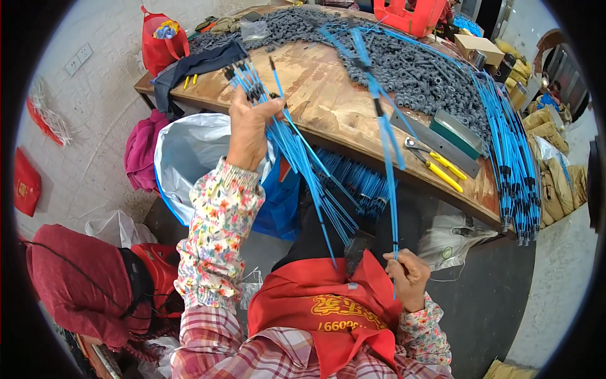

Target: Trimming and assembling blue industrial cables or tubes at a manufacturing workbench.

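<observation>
My left hand (248, 124) is raised in front of the table, its fingers closed round a bundle of thin blue tubes (295, 155) with black fittings at the top. The loose ends of the bundle fan downward over my lap. Low on the right, my right hand (409, 276) pinches the lower end of a few long blue tubes (391, 205). These stand up past the table edge and carry black pieces along their length; their upper part is blurred. My lap is covered by a red apron (290, 297).
Heaped dark grey fittings (404, 69) cover the back of the wooden table (303, 69). Near its right edge lie yellow-handled pliers (445, 174) beside a green and grey metal channel (454, 132). More blue tubes (505, 158) hang at the right. A large white-lined bag (183, 158) stands at left.
</observation>
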Available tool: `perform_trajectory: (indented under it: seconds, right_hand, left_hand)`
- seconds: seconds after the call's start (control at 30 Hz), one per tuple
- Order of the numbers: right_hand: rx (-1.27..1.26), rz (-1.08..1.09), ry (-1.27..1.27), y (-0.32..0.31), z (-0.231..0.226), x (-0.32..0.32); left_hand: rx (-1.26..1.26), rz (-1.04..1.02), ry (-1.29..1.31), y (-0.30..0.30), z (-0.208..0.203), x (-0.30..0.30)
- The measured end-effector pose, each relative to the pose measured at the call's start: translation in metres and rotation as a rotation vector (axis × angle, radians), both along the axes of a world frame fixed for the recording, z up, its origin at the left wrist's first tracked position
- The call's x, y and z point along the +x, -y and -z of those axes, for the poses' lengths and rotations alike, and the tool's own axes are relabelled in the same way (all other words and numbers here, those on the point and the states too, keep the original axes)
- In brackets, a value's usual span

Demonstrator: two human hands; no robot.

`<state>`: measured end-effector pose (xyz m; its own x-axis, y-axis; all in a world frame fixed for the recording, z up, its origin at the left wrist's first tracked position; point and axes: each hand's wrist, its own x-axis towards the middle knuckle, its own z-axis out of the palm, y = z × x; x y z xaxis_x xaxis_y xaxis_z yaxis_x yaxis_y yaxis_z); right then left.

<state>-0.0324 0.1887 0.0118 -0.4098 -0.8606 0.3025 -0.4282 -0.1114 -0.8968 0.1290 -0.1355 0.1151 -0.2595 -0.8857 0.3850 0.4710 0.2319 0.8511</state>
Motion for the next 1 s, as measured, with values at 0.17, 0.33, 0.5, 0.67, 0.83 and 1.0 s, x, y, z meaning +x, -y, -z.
perform_trajectory:
  seconds: [0.17,0.33,0.5,0.67,0.83,1.0]
  right_hand:
    - [-0.076,0.043,-0.121,0.015,0.007,0.017]
    - [-0.123,0.059,-0.141,0.025,0.017,0.021]
    - [-0.136,0.063,-0.178,0.026,0.023,0.021]
    - [-0.177,0.074,-0.201,0.029,0.025,0.023]
    - [-0.203,0.068,-0.259,0.032,0.028,0.024]
    - [-0.227,0.068,-0.350,0.034,0.027,0.029]
  left_hand:
    - [-0.033,0.048,-0.030,0.004,-0.007,-0.026]
    - [-0.045,-0.020,-0.048,-0.017,-0.009,-0.041]
    - [0.149,0.081,-0.058,-0.026,-0.017,-0.030]
    - [0.208,0.165,-0.117,-0.028,-0.018,-0.021]
    - [0.302,0.043,-0.136,-0.056,-0.032,-0.031]
    - [0.150,0.158,-0.145,-0.061,-0.022,-0.025]
